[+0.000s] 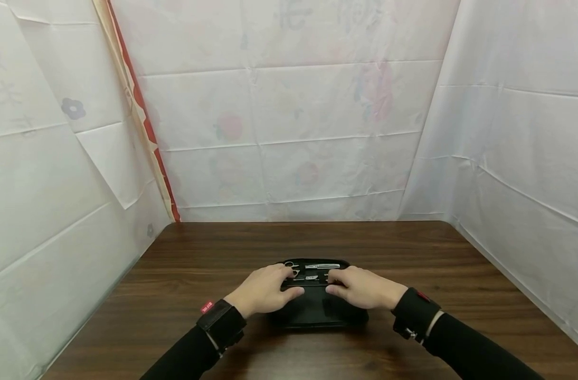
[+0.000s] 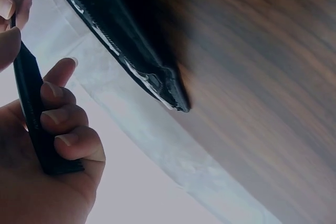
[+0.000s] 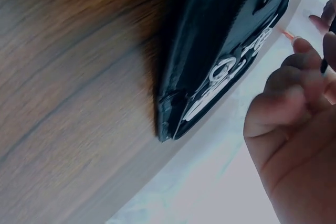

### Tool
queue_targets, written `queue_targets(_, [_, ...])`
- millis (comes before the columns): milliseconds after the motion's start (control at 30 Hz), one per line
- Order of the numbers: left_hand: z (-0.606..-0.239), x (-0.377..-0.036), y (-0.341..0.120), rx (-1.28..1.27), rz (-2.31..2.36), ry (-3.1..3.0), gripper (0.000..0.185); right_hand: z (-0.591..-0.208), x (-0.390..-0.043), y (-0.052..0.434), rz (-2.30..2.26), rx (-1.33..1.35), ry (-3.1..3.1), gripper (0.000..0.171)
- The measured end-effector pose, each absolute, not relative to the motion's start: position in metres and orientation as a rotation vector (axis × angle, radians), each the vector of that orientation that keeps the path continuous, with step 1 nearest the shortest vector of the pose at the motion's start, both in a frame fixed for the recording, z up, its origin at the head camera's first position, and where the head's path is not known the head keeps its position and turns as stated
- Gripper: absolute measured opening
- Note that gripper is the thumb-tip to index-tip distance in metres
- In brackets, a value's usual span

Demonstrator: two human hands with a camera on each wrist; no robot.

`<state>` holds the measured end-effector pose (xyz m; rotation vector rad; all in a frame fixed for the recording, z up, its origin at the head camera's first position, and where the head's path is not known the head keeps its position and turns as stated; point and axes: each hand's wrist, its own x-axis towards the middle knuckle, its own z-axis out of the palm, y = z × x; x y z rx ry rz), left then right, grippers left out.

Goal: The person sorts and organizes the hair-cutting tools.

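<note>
A black comb [image 2: 34,103] lies along the palm of my left hand [image 2: 52,145], with the fingers curled round it. Its narrow end is pinched between the thumb and fingers of my right hand [image 3: 283,114], as the left wrist view shows. In the head view the left hand [image 1: 267,289] and right hand [image 1: 365,287] face each other over an opened black zip case [image 1: 319,314]. Silver scissors [image 1: 290,264] and a long silver tool [image 1: 323,266] sit in the case's far half. Against the dark case the comb does not stand out in the head view.
The case lies on a dark wood-grain table [image 1: 212,243]. White sheeting [image 1: 289,174] hangs behind the table and along both sides, with a red-edged strip [image 1: 146,124] at the back left. Black bands [image 1: 222,323] circle both wrists.
</note>
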<state>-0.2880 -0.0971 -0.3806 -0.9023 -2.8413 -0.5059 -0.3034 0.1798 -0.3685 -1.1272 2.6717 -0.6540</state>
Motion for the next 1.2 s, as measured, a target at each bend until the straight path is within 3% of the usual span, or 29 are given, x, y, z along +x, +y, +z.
queue_targets(333, [-0.382, -0.288, -0.104, -0.905, -0.5, -2.83, 0.049, -0.37, -0.308, 0.193, -0.66, -1.118, 2.733, 0.023])
queue_targets(567, [-0.385, -0.287, -0.108, -0.885, -0.473, -2.843, 0.048, -0.375, -0.314, 0.203, -0.588, -1.032, 2.849, 0.045])
queue_targets(900, [-0.386, -0.287, -0.113, -0.869, -0.483, -2.862, 0.046, -0.383, -0.318, 0.212, -0.575, -0.798, 2.77, 0.096])
queue_targets(1200, [-0.388, -0.289, -0.114, -0.887, -0.48, -2.876, 0.047, -0.386, -0.31, 0.208, -0.473, -0.735, 2.743, 0.105])
